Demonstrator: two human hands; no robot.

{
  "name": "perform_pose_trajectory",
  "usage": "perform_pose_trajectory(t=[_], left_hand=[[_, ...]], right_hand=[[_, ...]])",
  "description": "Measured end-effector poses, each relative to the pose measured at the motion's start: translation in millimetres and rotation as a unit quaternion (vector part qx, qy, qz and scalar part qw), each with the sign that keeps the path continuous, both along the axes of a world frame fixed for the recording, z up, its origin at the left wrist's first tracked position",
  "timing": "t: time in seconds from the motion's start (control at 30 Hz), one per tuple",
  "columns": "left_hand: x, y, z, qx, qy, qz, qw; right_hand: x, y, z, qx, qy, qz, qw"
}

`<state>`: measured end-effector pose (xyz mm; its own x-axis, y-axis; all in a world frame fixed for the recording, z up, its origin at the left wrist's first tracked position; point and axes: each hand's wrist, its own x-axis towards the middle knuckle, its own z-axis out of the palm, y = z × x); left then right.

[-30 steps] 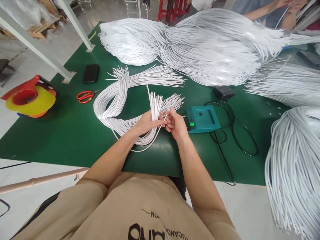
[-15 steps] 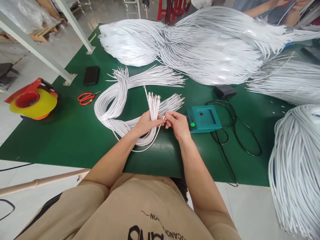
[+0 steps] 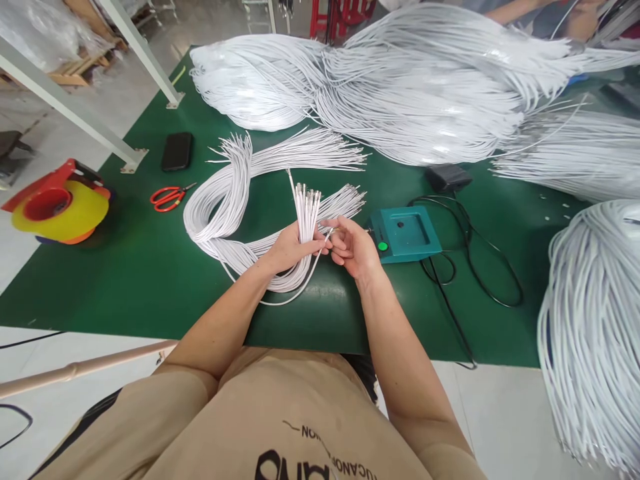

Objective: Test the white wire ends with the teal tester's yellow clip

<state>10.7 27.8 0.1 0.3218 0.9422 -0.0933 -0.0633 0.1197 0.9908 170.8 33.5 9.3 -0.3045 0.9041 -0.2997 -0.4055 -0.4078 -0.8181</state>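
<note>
My left hand (image 3: 293, 248) is closed round a bundle of thin white cables (image 3: 307, 210), whose metal-tipped ends point up and away from me. One single white cable (image 3: 314, 270) loops out below the bundle and comes up between the two hands. Its end lies at the curled fingers of my right hand (image 3: 354, 247), which close on it, though the fingertips partly hide the grip. Behind the left hand, a longer folded bundle of white cables (image 3: 215, 220) lies on the green table (image 3: 125, 280). To the right of my right hand sits a teal device (image 3: 407, 233) with a green button.
Large bundles of white cable (image 3: 410, 100) fill the far side, and another bundle (image 3: 593, 320) hangs over the right edge. At left are red-handled cutters (image 3: 167, 199), a black phone-like object (image 3: 177, 151) and a tape dispenser (image 3: 60, 207). A black cord (image 3: 493, 257) trails right of the device.
My right hand has turned so more of its palm shows, and its fingers have shifted at the cable's end. My left hand keeps its hold on the bundle. The view has shifted slightly.
</note>
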Motion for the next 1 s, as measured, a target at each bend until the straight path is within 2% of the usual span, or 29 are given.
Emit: perform_pose_trajectory(t=[0.3,0.43,0.6,0.73,0.8,0.83,0.93,0.97,1.0], left_hand=[[-2.1,0.3,-5.4,0.005,-0.008,-0.001,1.000],[-4.2,1.5,-7.9,-0.004,-0.014,0.019,1.000],[-4.4,1.7,-7.9,-0.010,-0.034,0.033,0.999],[-3.3,2.3,-6.7,-0.035,-0.054,0.029,0.997],[-2.9,3.1,-7.1,-0.066,-0.073,0.027,0.995],[-2.9,3.7,-7.7,-0.083,-0.088,0.024,0.992],[-3.7,5.8,-9.7,-0.125,-0.141,0.009,0.982],[-4.1,6.4,-10.1,-0.134,-0.152,0.003,0.979],[-4.4,6.9,-10.3,-0.140,-0.158,0.000,0.977]], right_hand=[[1.4,-0.9,-4.1,0.005,0.015,0.023,1.000],[1.5,-1.6,-4.4,0.018,0.009,0.006,1.000],[-4.3,-2.9,-6.1,0.080,-0.103,-0.074,0.989],[-6.6,-4.0,-10.7,0.148,-0.249,-0.095,0.952],[-5.9,-5.8,-11.6,0.229,-0.356,-0.100,0.900],[-5.3,-7.0,-11.2,0.283,-0.422,-0.102,0.855],[-3.3,-11.5,-7.5,0.425,-0.605,-0.062,0.671],[-2.7,-12.8,-5.8,0.449,-0.644,-0.034,0.618],[-1.9,-13.9,-4.2,0.465,-0.670,-0.007,0.578]])
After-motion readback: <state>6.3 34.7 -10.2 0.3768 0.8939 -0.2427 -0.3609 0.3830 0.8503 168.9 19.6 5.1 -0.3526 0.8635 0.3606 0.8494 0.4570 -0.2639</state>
